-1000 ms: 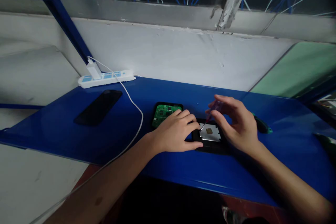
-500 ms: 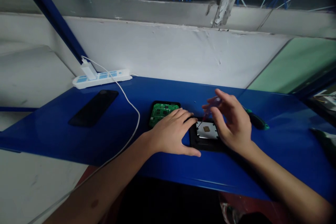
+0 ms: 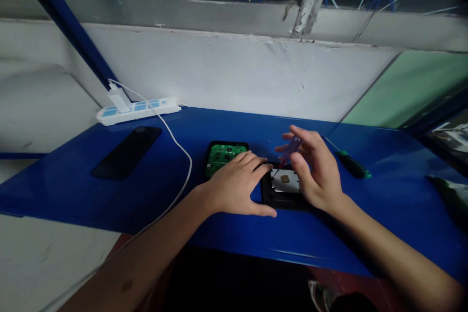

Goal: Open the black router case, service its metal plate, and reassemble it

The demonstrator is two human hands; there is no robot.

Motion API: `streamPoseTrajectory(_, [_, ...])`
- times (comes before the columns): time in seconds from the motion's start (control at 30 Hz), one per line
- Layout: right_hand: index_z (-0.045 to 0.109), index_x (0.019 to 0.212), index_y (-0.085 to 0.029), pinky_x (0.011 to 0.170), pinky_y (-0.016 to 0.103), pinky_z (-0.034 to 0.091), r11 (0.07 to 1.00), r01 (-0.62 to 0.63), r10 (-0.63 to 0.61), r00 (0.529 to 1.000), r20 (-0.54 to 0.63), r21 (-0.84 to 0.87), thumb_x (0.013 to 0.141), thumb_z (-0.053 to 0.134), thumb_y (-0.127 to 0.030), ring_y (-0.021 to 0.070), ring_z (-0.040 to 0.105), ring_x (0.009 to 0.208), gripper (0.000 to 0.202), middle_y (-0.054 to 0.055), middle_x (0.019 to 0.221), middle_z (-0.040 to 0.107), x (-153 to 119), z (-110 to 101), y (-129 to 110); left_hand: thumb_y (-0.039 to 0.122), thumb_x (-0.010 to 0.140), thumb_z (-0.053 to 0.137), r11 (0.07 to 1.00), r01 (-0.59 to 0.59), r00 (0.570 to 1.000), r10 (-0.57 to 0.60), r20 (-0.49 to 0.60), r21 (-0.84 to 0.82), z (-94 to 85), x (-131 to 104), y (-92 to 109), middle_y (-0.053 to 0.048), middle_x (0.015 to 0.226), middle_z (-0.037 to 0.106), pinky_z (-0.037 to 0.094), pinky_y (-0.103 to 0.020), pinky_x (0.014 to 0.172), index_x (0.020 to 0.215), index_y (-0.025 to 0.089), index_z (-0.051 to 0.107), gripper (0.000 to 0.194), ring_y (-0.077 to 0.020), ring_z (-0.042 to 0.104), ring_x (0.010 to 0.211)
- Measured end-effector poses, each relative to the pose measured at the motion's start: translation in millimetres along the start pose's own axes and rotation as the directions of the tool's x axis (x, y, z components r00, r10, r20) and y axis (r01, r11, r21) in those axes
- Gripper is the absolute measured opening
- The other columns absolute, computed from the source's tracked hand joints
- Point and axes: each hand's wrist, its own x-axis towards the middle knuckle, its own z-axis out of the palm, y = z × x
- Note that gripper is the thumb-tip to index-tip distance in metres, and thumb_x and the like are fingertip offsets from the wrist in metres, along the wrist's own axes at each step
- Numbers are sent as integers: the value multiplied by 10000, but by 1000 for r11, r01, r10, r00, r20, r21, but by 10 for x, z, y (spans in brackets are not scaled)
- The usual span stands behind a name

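My right hand (image 3: 317, 170) grips a small screwdriver with a clear purple handle (image 3: 291, 150). Its thin shaft slants down to the left edge of a silver metal plate (image 3: 292, 185), which lies in a black casing (image 3: 270, 199). Spread beside it, my left hand (image 3: 237, 183) has its fingertips at the casing's upper left edge and holds nothing. Left of the casing, partly behind my left hand, is a green circuit board (image 3: 221, 155) in a black shell.
A dark phone (image 3: 126, 153) lies on the blue table (image 3: 197, 124) at the left, near a white power strip (image 3: 142, 109). The white cable (image 3: 186, 156) runs toward the front. A green and black screwdriver (image 3: 353, 164) lies right of my right hand.
The view has shifted slightly, moving everything a little to the left. My right hand's fingers have shifted around the purple handle, and the green and black screwdriver shows more fully.
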Motion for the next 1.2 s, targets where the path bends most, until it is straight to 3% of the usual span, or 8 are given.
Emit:
streamPoseTrajectory(0.3, [340, 1525, -326, 845, 388, 608, 999, -10, 12, 999, 44, -45, 998, 433, -131, 169, 695, 979, 570, 71, 1243, 637, -5, 3, -57, 800, 767, 595, 1000, 6, 1000, -6, 7, -1, -1, -10, -8, -145, 1387, 566, 248, -515, 1200, 1385, 139, 498, 911, -343, 482, 1310])
streamPoseTrajectory(0.53, [544, 1368, -344, 673, 355, 591, 998, 53, -55, 997, -58, -40, 883, 664, -126, 148, 629, 770, 545, 9, 937, 567, 12, 12, 27, 782, 763, 622, 1000, 7, 1000, -7, 10, -10, 0, -8, 1, -142, 1387, 566, 271, -513, 1187, 1402, 149, 480, 910, -344, 489, 1305])
streamPoseTrajectory(0.63, [550, 1372, -330, 698, 374, 599, 998, 53, -54, 997, -60, -19, 925, 598, -144, 163, 667, 832, 486, 44, 1056, 598, 10, -1, 11, 781, 764, 621, 1000, 9, 1000, -9, 4, -9, 3, -4, 0, -141, 1385, 569, 281, -521, 1180, 1393, 155, 490, 896, -348, 489, 1304])
streamPoseTrajectory(0.77, [407, 1503, -316, 825, 407, 602, 998, 52, -52, 998, -34, -19, 988, 418, -99, 179, 708, 976, 559, 93, 1313, 608, 10, -6, -53, 793, 771, 599, 1000, 10, 1000, -10, 4, -1, 0, -3, 2, -137, 1383, 569, 276, -520, 1185, 1383, 156, 504, 888, -349, 484, 1308])
streamPoseTrajectory(0.87, [400, 1511, -310, 832, 387, 598, 990, 112, -117, 992, -56, -83, 955, 483, -54, 169, 713, 947, 617, 75, 1221, 665, 18, 5, -74, 788, 770, 609, 1000, 13, 1000, -13, 11, 4, -11, -7, 8, -137, 1376, 573, 268, -514, 1192, 1378, 141, 506, 894, -343, 486, 1303])
streamPoseTrajectory(1.0, [569, 1374, -329, 715, 362, 584, 983, 140, -155, 980, -123, -122, 861, 680, -80, 164, 655, 825, 581, 21, 946, 640, 22, 15, -40, 768, 762, 641, 1000, 17, 1000, -17, 13, 0, -14, -10, 12, -137, 1380, 568, 267, -508, 1193, 1397, 151, 484, 899, -332, 490, 1298])
streamPoseTrajectory(1.1, [609, 1306, -329, 668, 359, 574, 992, 98, -108, 987, -121, -81, 858, 702, -131, 164, 626, 791, 499, 22, 943, 606, 11, 11, -14, 761, 765, 643, 1000, 13, 1000, -13, 8, 4, -4, -8, 10, -148, 1392, 557, 267, -505, 1192, 1397, 149, 482, 894, -335, 485, 1306])
streamPoseTrajectory(1.2, [546, 1378, -310, 712, 378, 583, 995, 66, -71, 995, -76, -69, 941, 578, -175, 175, 660, 854, 458, 56, 1065, 614, 3, 2, -18, 768, 772, 627, 1000, 5, 1000, -5, 6, 9, 4, -6, 12, -148, 1384, 562, 259, -503, 1196, 1381, 146, 496, 881, -336, 496, 1294])
